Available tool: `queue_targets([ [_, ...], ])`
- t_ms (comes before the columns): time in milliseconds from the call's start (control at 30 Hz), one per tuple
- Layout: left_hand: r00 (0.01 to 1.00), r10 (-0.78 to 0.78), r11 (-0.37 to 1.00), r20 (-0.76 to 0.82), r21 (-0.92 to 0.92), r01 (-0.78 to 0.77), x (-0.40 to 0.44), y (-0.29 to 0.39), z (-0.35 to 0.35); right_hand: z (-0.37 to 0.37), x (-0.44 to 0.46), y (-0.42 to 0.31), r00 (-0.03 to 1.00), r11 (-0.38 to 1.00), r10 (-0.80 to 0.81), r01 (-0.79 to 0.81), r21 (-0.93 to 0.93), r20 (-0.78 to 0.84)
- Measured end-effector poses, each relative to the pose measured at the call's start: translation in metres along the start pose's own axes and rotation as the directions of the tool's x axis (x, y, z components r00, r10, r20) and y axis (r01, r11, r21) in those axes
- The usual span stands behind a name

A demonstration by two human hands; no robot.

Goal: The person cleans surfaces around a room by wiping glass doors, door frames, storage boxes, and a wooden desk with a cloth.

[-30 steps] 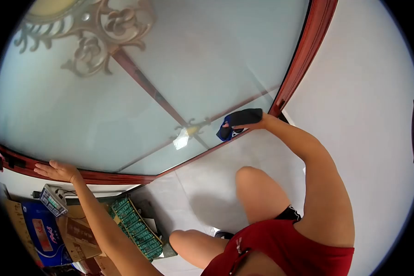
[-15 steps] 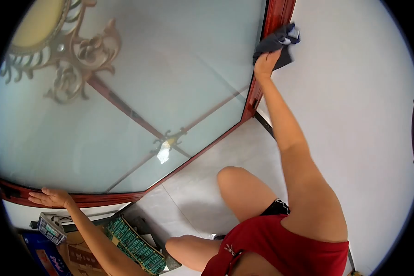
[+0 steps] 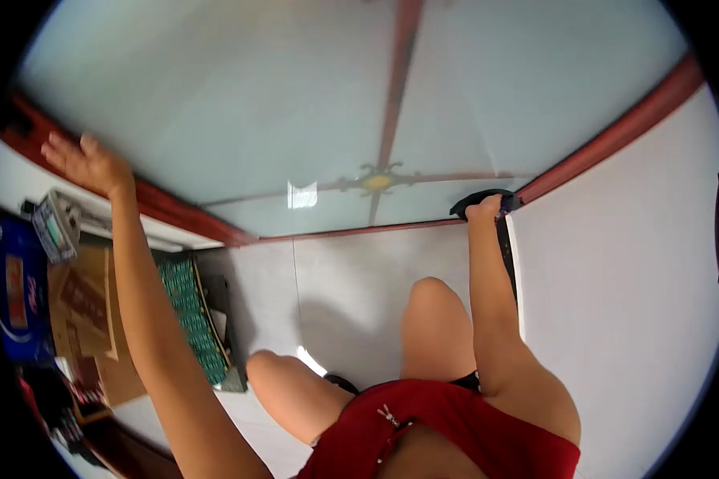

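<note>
A frosted glass door panel (image 3: 295,120) with a red wooden frame (image 3: 599,156) fills the upper view. At its lower right corner, my right hand (image 3: 484,210) is closed on a dark cloth (image 3: 469,199), which touches the frame and the bottom of the glass. Some of the cloth is hidden behind the fingers. My left hand (image 3: 89,165) lies with spread fingers against the frame's left side and holds nothing. Low on the glass is a cross of red bars with a gold-centred ornament (image 3: 378,182).
To the left stand a small grey device with a display (image 3: 56,226), a blue box (image 3: 20,279), cardboard boxes (image 3: 80,299) and a green patterned item (image 3: 192,311). A white wall (image 3: 615,279) rises on the right. Below me is a pale tiled floor (image 3: 335,271).
My right hand has gone down the right frame with the cloth to the lower corner. The view has turned and tipped, and my left hand still rests at the left frame.
</note>
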State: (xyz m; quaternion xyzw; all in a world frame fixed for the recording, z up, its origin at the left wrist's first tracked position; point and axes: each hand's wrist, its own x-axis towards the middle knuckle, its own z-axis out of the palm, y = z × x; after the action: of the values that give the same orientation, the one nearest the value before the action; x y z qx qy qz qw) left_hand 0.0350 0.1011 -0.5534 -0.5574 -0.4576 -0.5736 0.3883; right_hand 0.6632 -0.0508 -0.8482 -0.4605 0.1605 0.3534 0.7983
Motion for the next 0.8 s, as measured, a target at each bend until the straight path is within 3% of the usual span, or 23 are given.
queue_targets([
  [33,0.995,-0.096,0.992,-0.027,-0.085,0.094,0.006,0.031,-0.005,0.010,-0.017,-0.002,0.989,0.989,-0.145,0.146,-0.036,0.038],
  [100,0.992,-0.120,0.987,-0.040,-0.115,0.115,0.005,0.028,-0.002,0.042,-0.064,0.002,0.901,0.901,-0.412,0.425,-0.085,0.135],
  [233,0.995,-0.083,0.993,-0.047,-0.086,0.079,0.001,0.013,0.002,0.108,-0.169,0.002,0.606,0.642,-0.698,0.765,-0.039,0.382],
  [300,0.992,-0.041,0.996,-0.116,-0.087,0.031,-0.002,0.001,0.008,0.137,-0.198,0.011,0.327,0.401,-0.791,0.916,0.032,0.517],
  [333,0.996,-0.088,0.992,-0.017,-0.094,0.086,0.003,0.023,-0.001,0.149,-0.208,0.023,0.113,0.132,-0.841,0.991,-0.003,0.529],
  [367,0.993,-0.117,0.987,-0.017,-0.114,0.114,0.004,0.031,-0.003,0.158,-0.221,0.036,-0.112,-0.151,-0.832,0.988,-0.028,0.544],
  [433,0.996,-0.082,0.991,-0.043,-0.110,0.077,0.004,0.023,0.000,0.169,-0.261,0.061,-0.328,-0.458,-0.620,0.889,0.011,0.713],
  [500,0.995,-0.039,0.990,-0.097,-0.141,0.025,0.001,0.007,0.006,0.175,-0.299,0.099,-0.427,-0.522,-0.358,0.829,0.201,0.830],
  [567,0.991,0.075,0.994,-0.108,0.091,-0.065,0.008,0.011,0.004,0.172,-0.315,0.147,-0.522,-0.562,-0.082,0.728,0.393,0.849],
  [633,0.988,0.063,0.996,-0.143,0.077,-0.052,0.007,0.010,0.007,0.167,-0.315,0.197,-0.644,-0.324,-0.047,0.733,0.598,0.764],
  [700,0.986,0.059,0.996,-0.154,0.078,-0.047,0.007,0.008,0.009,0.149,-0.297,0.251,-0.596,-0.073,0.090,0.795,0.602,0.798],
  [767,0.987,0.021,0.999,-0.158,0.048,-0.013,0.006,0.009,0.010,0.132,-0.288,0.271,-0.589,-0.198,0.288,0.735,0.649,0.755],
  [800,0.986,0.027,0.998,-0.163,0.057,-0.018,0.005,0.011,0.010,0.129,-0.291,0.262,-0.540,0.011,0.333,0.822,0.569,0.773],
])
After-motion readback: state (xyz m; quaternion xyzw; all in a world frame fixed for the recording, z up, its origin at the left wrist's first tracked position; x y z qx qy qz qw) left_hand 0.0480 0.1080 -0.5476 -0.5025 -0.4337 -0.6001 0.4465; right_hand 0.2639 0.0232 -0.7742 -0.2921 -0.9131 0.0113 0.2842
